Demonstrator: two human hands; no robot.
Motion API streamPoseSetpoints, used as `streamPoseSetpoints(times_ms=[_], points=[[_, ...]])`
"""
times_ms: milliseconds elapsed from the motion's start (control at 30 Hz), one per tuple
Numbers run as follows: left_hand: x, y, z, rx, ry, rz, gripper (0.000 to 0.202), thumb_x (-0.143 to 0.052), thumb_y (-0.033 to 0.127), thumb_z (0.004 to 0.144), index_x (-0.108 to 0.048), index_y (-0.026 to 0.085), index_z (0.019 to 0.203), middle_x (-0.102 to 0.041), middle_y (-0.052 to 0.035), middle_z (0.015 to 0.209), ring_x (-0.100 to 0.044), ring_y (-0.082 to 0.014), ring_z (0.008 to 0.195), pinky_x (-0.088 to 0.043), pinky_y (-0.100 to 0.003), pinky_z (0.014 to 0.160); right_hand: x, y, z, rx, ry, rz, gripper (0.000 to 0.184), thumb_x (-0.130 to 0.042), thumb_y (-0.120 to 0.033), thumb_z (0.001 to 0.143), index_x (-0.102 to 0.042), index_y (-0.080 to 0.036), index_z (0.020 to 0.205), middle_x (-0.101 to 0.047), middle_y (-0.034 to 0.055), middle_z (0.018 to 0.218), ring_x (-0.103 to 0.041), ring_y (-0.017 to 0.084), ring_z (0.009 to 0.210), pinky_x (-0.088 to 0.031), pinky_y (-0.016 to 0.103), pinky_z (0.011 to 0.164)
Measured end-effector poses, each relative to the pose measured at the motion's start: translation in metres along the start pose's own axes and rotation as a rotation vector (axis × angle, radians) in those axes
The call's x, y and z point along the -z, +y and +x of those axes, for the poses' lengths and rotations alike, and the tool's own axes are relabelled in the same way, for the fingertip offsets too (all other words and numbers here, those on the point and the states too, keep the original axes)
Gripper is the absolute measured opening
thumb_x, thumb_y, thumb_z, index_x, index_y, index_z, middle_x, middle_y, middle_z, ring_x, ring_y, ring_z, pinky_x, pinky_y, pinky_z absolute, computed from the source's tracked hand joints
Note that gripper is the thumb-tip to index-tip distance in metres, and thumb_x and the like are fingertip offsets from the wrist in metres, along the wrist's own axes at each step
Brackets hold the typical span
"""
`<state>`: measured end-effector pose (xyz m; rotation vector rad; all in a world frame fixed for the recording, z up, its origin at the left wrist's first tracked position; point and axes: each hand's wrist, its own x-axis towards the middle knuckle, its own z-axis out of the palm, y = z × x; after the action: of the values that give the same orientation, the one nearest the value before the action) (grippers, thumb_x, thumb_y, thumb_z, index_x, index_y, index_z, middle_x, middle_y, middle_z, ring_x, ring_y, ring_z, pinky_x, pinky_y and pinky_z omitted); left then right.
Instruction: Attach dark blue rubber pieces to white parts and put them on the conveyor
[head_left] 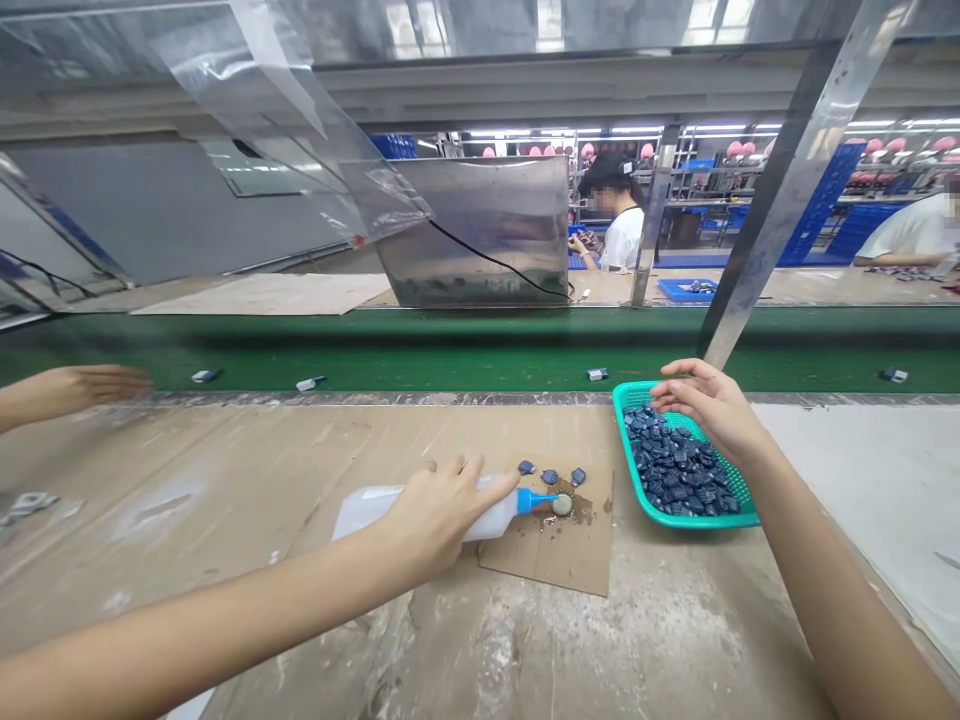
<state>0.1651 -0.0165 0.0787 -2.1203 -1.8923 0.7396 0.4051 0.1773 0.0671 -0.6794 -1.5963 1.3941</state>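
And here's the L hand point(439, 510), wrapped over a white squeeze bottle point(495, 520) tipped on its side, blue nozzle point(534, 500) right at a small round cap point(562, 506) on the cardboard point(540, 562). R hand point(712, 405) over the green basket point(697, 522), fingers loosely bent and apart, nothing seen between them — can't tell if they touch the rim.

Progress check: three dark pieces point(550, 477) sit out in a row by the cap, vs. a big heap point(675, 465) in the basket, so by my read only a small share is set out and the bulk is left. Four dark-and-white parts point(598, 374) dot the green belt point(450, 350) beyond; can't tell if they're finished.

Surface: brown worktop point(300, 470), scuffed w/ pale marks; wet-looking brown stain point(592, 508) round the cap. Some pale bits point(30, 503) lie far left, and another person's hand point(97, 385) is at the belt's near edge.

Room: factory floor, metal box point(480, 230) and clear plastic sheet point(300, 130) past the belt, slanted metal post point(787, 180) on the right — and a co-worker point(622, 235) in a dark cap opposite, near a blue tray point(675, 291), w/ shelving behind.
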Motion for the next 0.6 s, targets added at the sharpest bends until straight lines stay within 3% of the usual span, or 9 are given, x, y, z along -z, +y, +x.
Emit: streamPoseSetpoints(times_ms=[600], points=[[0.013, 0.006, 0.008, -0.022, -0.098, 0.032, 0.079, -0.067, 0.012, 0.058, -0.035, 0.033, 0.127, -0.055, -0.0139, 0.104, -0.056, -0.0293, 0.085, -0.045, -0.034, 0.063, 0.005, -0.001, -0.001, 0.028, -0.016, -0.005, 0.032, -0.070, -0.041, 0.069, -0.055, -0.020, 0.088, -0.066, 0.0030, 0.075, -0.062, 0.019, 0.069, -0.050, 0.033, 0.066]])
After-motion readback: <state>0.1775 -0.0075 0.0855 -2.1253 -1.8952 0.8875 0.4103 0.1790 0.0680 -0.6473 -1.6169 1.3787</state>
